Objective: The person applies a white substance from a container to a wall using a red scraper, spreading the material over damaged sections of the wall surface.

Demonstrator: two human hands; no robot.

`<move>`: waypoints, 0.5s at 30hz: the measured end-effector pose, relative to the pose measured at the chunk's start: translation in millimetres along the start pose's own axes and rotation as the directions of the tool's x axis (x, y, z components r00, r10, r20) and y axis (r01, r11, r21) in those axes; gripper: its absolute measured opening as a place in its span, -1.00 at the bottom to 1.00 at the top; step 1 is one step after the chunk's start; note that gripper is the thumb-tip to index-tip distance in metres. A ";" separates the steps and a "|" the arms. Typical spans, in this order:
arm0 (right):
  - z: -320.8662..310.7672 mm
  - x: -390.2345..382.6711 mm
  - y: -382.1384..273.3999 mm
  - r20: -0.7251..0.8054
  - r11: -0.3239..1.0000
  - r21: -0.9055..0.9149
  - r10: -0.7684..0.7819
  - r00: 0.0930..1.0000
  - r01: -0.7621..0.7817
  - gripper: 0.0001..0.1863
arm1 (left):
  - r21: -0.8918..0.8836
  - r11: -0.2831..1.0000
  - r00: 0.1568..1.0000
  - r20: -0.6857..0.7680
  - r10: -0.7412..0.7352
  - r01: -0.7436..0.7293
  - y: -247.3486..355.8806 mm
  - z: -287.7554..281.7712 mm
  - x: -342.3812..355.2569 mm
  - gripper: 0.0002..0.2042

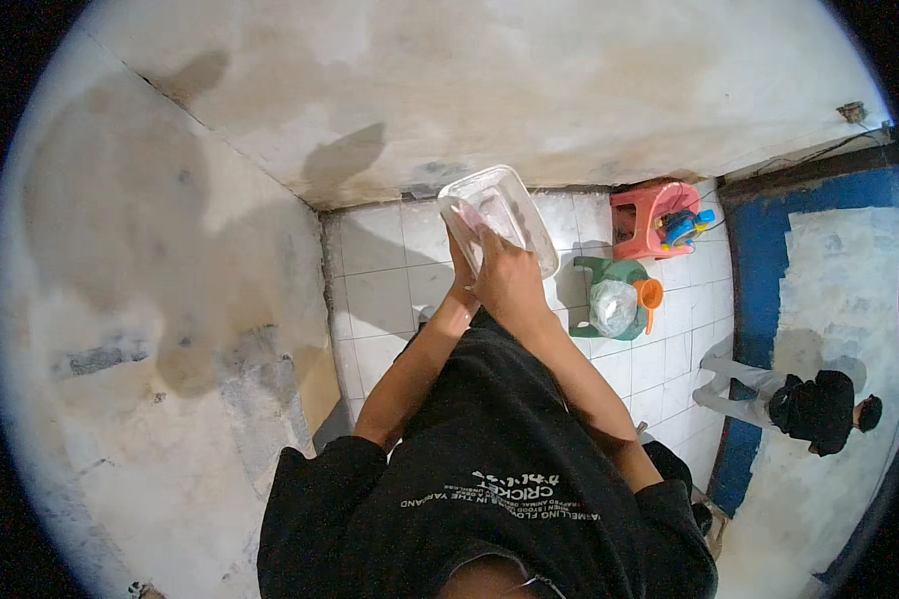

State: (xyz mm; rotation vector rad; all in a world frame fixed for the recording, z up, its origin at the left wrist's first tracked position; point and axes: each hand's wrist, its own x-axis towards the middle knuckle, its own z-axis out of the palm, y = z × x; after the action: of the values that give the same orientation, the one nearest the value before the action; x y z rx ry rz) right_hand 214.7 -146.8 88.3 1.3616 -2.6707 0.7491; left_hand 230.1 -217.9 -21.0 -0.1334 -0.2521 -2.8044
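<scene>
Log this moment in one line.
left hand: holding white tub; right hand: over tub's near side; nearby: pink stool, green stool, orange scoop

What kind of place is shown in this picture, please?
Probably the inside of a building being redecorated, perhaps a home. The bare wall ahead is stained and patchy, the blue surface at right is partly covered with white, and the floor has white tiles.
</scene>
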 end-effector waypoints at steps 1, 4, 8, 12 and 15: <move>1.8 -1.3 -5.2 -0.001 1.000 0.006 -0.022 1.000 0.022 -0.43 | 0.068 0.998 0.999 -0.048 0.016 -0.013 2.0 -4.1 -3.2 -0.41; -45.3 18.6 -21.7 0.011 0.989 0.064 0.133 0.991 -0.134 -0.50 | -0.131 0.991 0.998 -0.063 -0.025 0.017 10.4 7.7 -6.5 -0.42; -45.2 21.3 -11.4 -0.034 0.972 0.084 0.225 0.974 -0.221 -0.71 | -0.038 0.999 0.981 -0.191 -0.025 0.018 8.6 22.5 -1.5 -0.35; -28.2 11.4 -14.4 0.035 0.981 0.056 0.181 0.983 -0.183 -0.67 | -0.238 0.971 0.969 -0.233 -0.088 0.031 0.7 12.5 -6.5 -0.35; -53.1 15.1 -28.8 -0.050 0.983 0.138 0.133 0.990 -0.125 -0.72 | -0.331 0.942 0.985 -0.134 -0.106 0.057 3.1 6.9 -10.6 -0.45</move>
State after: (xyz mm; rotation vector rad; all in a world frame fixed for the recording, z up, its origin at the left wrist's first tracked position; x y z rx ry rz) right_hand 218.8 -148.9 150.4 1.1800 -2.7279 0.9826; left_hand 241.5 -216.3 -15.0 0.0153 0.2503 -2.8981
